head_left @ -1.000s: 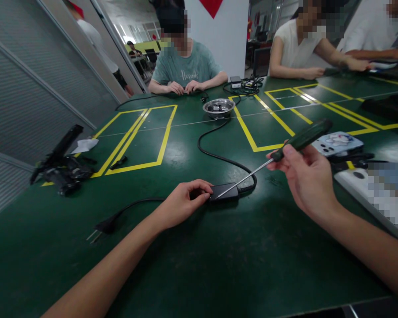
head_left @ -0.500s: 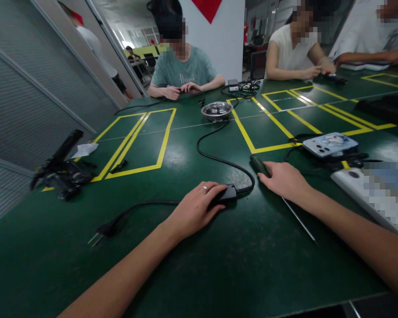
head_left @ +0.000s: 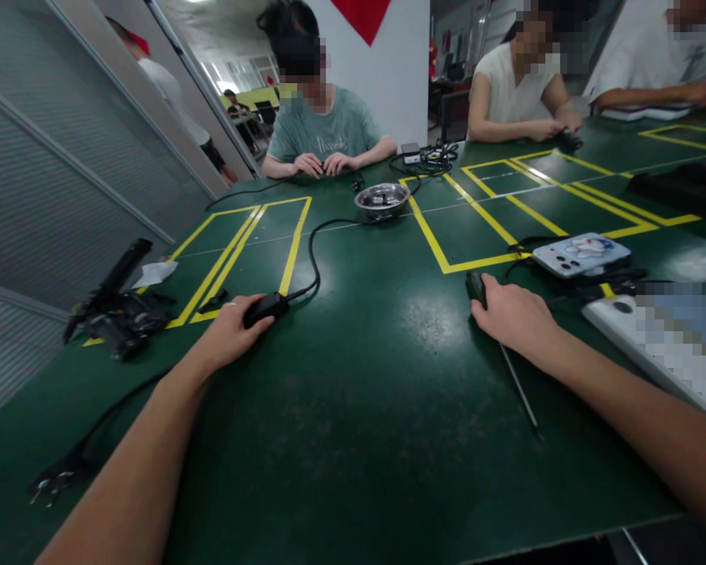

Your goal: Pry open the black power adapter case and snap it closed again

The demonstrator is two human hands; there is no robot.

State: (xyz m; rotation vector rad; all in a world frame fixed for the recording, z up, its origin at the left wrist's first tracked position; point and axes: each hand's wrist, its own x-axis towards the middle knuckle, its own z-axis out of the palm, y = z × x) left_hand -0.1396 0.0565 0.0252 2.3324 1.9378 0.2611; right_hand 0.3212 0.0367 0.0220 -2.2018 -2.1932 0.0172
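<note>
1. The left hand [head_left: 229,333] lies over the near end of a black power adapter [head_left: 266,307], fingers curled and pressed around it. The adapter sits flat on the green table [head_left: 388,455], just beside a yellow floor-tape box.
2. Its cord [head_left: 312,259] loops away toward a steel bowl [head_left: 382,201]. The plug [head_left: 56,480] lies near the table's left edge.
3. The right hand [head_left: 509,314] rests on the dark handle of a long screwdriver [head_left: 521,392], fingers flat and loose, not closed around it. The shaft points back toward the person.
4. Judged step: the adapter is being held off to the left, with the tool parked.
5. Working the adapter again would call for a closed grip on the handle and bringing the 2 together, since they lie well apart.
</note>
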